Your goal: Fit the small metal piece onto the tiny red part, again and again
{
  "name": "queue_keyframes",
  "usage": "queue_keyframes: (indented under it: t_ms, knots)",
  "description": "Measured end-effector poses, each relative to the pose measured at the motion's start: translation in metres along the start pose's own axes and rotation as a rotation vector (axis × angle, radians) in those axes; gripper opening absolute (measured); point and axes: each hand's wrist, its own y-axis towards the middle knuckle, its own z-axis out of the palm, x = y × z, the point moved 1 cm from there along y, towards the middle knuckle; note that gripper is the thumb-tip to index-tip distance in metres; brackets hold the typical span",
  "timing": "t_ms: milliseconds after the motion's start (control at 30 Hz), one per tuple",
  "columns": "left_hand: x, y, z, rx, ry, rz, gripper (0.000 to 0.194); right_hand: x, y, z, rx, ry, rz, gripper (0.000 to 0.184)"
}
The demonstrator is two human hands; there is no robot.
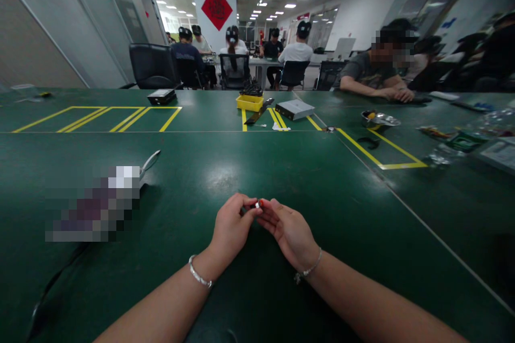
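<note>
Just above the green table, my left hand (232,224) and my right hand (290,229) meet at the fingertips. Between them is a small orange-red, white and dark piece (258,204), too small to name. The left thumb and forefinger pinch its left side. On its right, the fingertips of my right hand close on it, the other fingers curled below. The fingers partly cover the piece. A bracelet circles each wrist.
A pixelated long object (96,203) with a strap lies left. Farther back are a black box (161,97), a yellow bin (249,103), a grey box (295,109) and a metal bowl (380,119). A person (372,72) leans on the table's far right edge.
</note>
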Motion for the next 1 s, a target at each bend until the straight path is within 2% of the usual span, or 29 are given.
queue_keyframes:
  t_ms: [167,233,300,367,433,500,533,567,633,700,767,867,1000]
  knots:
    - [0.001,0.000,0.003,0.060,-0.005,-0.003,0.009,0.002,0.004,-0.006,0.048,-0.173,-0.062,0.008]
    - [0.000,0.000,0.004,0.096,0.004,0.015,0.014,0.010,0.007,-0.009,0.069,-0.275,-0.080,0.006]
    - [0.000,0.000,0.004,0.109,0.008,0.031,0.022,0.027,0.013,-0.016,0.034,-0.388,-0.104,0.007]
    - [0.000,0.001,0.003,0.095,0.005,0.040,0.028,0.053,0.021,-0.034,-0.109,-0.550,-0.203,0.010]
    - [0.001,0.001,0.002,0.071,0.000,0.046,0.029,0.088,0.028,-0.063,-0.316,-0.709,-0.352,0.015]
    - [0.003,0.002,0.002,0.054,-0.004,0.052,0.030,0.124,0.030,-0.103,-0.575,-0.846,-0.488,0.020]
    - [0.004,0.002,0.003,0.051,-0.006,0.055,0.032,0.140,0.028,-0.126,-0.778,-0.992,-0.553,0.019]
    - [0.005,0.002,0.003,0.052,-0.008,0.058,0.033,0.154,0.025,-0.148,-0.968,-1.134,-0.564,0.019]
    - [0.007,0.002,0.003,0.062,-0.013,0.057,0.037,0.173,0.018,-0.190,-1.176,-1.276,-0.451,0.016]
    - [0.008,0.002,0.004,0.069,-0.021,0.050,0.039,0.182,0.012,-0.223,-1.242,-1.288,-0.327,0.010]
    - [0.008,0.003,0.004,0.076,-0.028,0.041,0.038,0.186,0.008,-0.244,-1.246,-1.261,-0.264,0.003]
    - [0.009,0.003,0.005,0.080,-0.028,0.037,0.036,0.186,0.009,-0.258,-1.262,-1.228,-0.193,0.012]
    - [0.008,0.003,0.004,0.074,-0.007,0.069,0.038,0.185,0.007,-0.264,-1.434,-1.139,-0.099,0.014]
